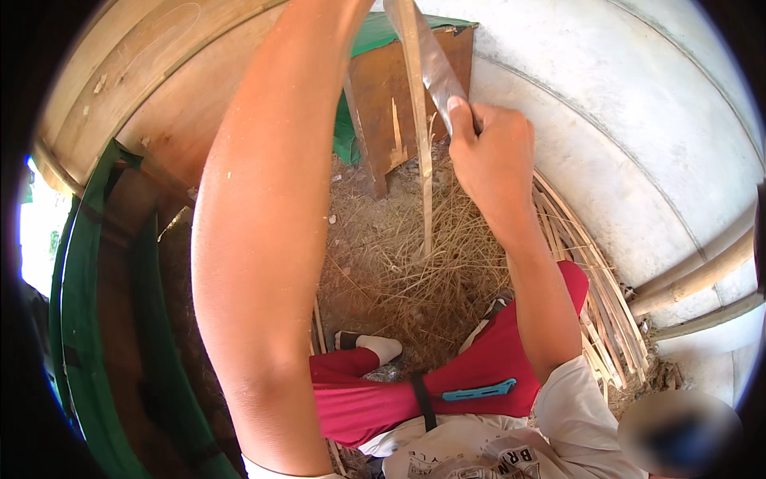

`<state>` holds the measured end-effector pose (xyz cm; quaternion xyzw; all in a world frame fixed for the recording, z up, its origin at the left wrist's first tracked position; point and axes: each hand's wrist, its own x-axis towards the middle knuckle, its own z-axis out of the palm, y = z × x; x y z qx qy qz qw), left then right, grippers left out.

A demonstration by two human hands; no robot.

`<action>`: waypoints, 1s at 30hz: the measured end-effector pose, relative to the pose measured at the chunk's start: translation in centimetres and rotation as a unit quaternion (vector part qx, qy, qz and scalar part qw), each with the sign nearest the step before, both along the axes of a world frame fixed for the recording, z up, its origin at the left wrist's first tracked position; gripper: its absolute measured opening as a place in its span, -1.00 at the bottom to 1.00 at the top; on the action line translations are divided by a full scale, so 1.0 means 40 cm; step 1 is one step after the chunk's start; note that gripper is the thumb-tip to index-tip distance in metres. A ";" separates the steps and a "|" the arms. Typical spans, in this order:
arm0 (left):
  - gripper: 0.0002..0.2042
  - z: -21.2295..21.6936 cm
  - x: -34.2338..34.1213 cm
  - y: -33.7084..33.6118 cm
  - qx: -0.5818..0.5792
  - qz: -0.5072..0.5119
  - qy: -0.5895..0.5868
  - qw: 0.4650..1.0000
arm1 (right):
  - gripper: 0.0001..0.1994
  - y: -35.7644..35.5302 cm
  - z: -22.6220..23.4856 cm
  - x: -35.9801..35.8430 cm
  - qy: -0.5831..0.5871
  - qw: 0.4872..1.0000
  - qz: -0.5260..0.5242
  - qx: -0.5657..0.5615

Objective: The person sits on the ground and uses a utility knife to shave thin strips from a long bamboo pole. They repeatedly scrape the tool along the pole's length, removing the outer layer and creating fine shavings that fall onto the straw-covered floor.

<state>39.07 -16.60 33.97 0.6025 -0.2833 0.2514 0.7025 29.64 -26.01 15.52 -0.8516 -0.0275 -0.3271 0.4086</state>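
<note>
My right hand (496, 148) is closed round the handle of a broad grey-bladed knife (437, 70), thumb along the near end of the blade. The blade slants up and left to the top edge. Close beside it, a long pale bamboo strip (424, 156) runs down from the top edge, its lower end over a heap of thin shavings (407, 275). A thin sliver stands off the strip near the knife. My left forearm (263, 231) reaches up past the top edge, so the hand itself and whatever it holds are out of the picture.
A bundle of split bamboo strips (602, 295) lies on the right by a pale curved sheet wall (606, 136). Ahead stands a brown wooden board (447, 56) with green cloth. Green-edged framing (88, 319) is at the left. My red-trousered legs (367, 407) are bent below, a blue object on the lap.
</note>
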 end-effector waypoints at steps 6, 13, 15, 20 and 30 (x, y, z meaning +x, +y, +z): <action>-0.88 0.014 -0.019 -0.013 0.017 -0.012 0.008 1.000 | -0.65 0.038 -0.227 -0.007 0.050 0.993 -0.011 -0.102; -0.89 -0.002 -0.018 0.006 0.006 -0.010 0.003 1.000 | -0.65 -0.002 -0.182 -0.023 0.006 0.991 0.033 -0.129; -0.90 0.002 -0.012 -0.004 0.010 0.005 0.009 1.000 | -0.63 -0.017 -0.184 -0.009 0.009 0.993 0.048 -0.106; -0.89 0.008 0.006 0.002 0.014 -0.024 0.015 0.999 | -0.58 -0.067 -0.198 0.026 0.073 0.990 0.116 -0.031; -0.82 0.005 -0.008 -0.024 0.031 -0.035 0.010 0.999 | -0.54 -0.028 -0.088 0.008 -0.003 0.994 0.014 -0.107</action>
